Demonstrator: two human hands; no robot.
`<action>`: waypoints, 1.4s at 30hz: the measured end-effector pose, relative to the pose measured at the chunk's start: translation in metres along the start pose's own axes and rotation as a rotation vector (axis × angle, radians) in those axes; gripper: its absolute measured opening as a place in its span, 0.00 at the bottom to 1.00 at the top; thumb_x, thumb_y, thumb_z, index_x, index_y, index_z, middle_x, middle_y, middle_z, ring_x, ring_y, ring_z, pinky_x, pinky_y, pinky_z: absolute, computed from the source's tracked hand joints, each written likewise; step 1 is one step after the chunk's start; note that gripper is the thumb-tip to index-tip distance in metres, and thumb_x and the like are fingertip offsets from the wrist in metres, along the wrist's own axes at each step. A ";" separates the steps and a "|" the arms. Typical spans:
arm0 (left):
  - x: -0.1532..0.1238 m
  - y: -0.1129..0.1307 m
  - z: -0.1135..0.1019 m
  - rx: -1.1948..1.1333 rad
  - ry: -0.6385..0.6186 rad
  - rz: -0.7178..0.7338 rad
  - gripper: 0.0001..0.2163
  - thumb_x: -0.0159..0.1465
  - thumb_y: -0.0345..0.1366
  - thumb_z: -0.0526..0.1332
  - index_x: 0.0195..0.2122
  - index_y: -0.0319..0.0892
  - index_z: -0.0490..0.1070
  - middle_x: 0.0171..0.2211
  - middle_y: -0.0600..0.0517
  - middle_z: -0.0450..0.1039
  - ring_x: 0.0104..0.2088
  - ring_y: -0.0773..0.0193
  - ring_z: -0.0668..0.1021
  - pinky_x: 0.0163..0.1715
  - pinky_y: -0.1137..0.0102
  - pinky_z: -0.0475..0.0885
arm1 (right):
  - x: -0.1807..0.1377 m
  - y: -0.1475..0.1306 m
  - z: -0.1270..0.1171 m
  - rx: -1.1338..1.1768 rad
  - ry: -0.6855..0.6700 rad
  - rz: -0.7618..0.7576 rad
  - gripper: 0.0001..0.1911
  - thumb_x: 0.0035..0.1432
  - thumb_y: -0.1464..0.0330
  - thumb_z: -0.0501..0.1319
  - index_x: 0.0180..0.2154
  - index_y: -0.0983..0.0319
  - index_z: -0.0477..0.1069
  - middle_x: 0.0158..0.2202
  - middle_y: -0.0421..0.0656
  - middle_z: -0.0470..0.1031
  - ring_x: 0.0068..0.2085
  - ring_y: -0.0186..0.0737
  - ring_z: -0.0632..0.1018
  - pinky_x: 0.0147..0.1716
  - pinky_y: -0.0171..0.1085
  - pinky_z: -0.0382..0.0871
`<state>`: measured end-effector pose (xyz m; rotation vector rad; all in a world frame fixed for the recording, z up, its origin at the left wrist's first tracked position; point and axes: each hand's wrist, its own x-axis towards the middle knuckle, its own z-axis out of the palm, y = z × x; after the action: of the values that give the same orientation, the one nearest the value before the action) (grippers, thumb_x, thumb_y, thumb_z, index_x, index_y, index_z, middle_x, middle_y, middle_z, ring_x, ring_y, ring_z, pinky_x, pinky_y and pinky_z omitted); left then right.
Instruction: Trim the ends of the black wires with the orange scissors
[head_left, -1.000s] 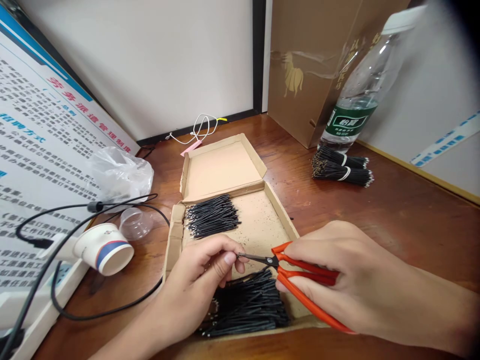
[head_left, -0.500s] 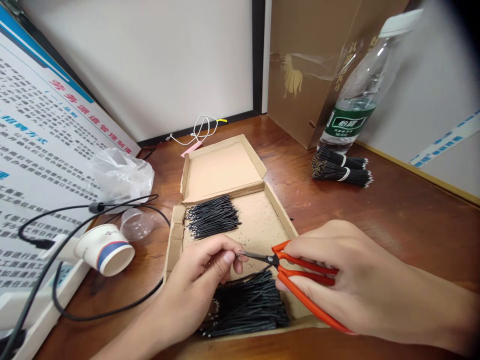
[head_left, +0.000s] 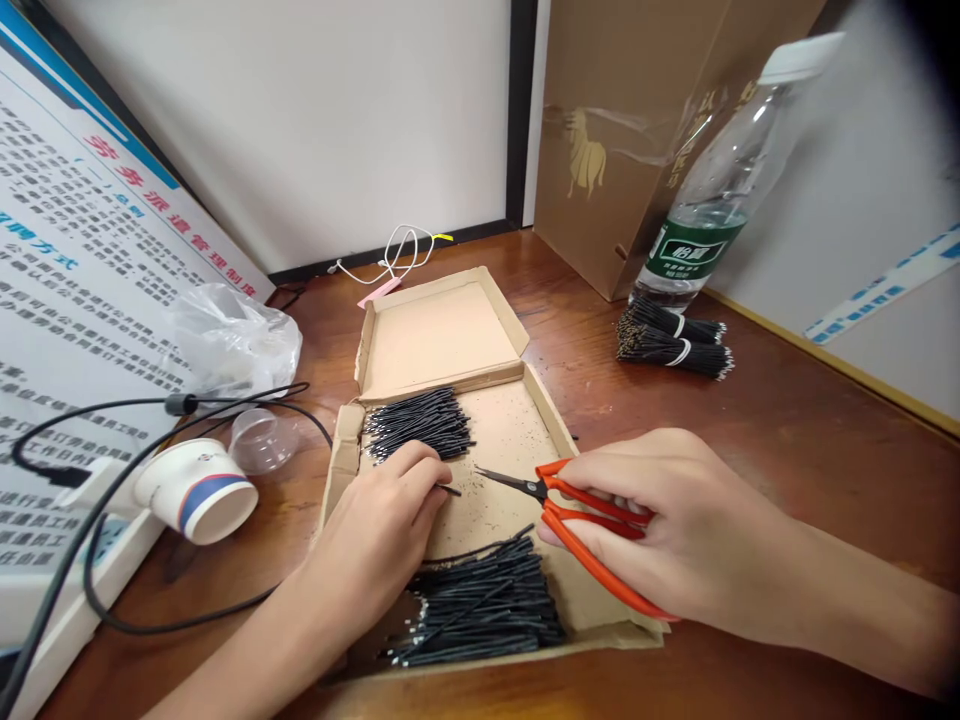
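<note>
An open cardboard box (head_left: 450, 340) lies flat on the wooden table. Inside it are two heaps of short black wires: one at the far side (head_left: 420, 422) and a larger one at the near side (head_left: 487, 608). My left hand (head_left: 379, 535) is closed in a pinch on a single black wire (head_left: 448, 490), close to the far heap. My right hand (head_left: 660, 530) grips small orange-handled snips (head_left: 570, 510); their black tips point left toward the wire, a short gap away.
Two tied bundles of black wire (head_left: 671, 340) lie by a plastic water bottle (head_left: 712, 190) and a brown paper bag (head_left: 622, 130). At left are a tipped paper cup (head_left: 199, 492), a clear lid (head_left: 259, 438), a plastic bag (head_left: 225, 335), black cables (head_left: 112, 420) and a printed board (head_left: 67, 280).
My left hand has drawn the wire away from the snips' tips toward the far heap. The snips have separated from it. The view has shifted slightly.
</note>
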<state>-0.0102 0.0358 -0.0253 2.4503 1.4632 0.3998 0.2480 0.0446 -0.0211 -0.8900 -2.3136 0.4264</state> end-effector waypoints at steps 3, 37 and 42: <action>0.002 0.002 -0.002 -0.033 0.010 0.025 0.09 0.69 0.24 0.54 0.39 0.41 0.71 0.44 0.46 0.74 0.42 0.58 0.77 0.42 0.64 0.72 | 0.000 0.001 0.001 -0.023 -0.004 -0.008 0.17 0.62 0.68 0.61 0.21 0.61 0.63 0.18 0.32 0.54 0.21 0.30 0.51 0.21 0.34 0.48; -0.004 0.031 -0.017 -0.402 -0.206 -0.207 0.08 0.67 0.31 0.59 0.29 0.42 0.69 0.25 0.56 0.69 0.27 0.65 0.68 0.26 0.72 0.59 | 0.003 -0.001 -0.004 0.034 -0.053 0.059 0.15 0.56 0.71 0.60 0.20 0.61 0.60 0.19 0.31 0.48 0.22 0.30 0.49 0.21 0.34 0.46; -0.004 0.034 -0.021 -0.623 -0.145 -0.322 0.07 0.69 0.37 0.56 0.35 0.42 0.69 0.25 0.56 0.69 0.24 0.67 0.68 0.24 0.74 0.63 | 0.003 -0.003 -0.004 0.032 -0.067 0.083 0.16 0.57 0.71 0.59 0.20 0.61 0.57 0.18 0.31 0.48 0.22 0.30 0.49 0.21 0.34 0.46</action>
<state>0.0077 0.0186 0.0061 1.6935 1.3764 0.5034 0.2472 0.0448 -0.0152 -0.9725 -2.3301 0.5343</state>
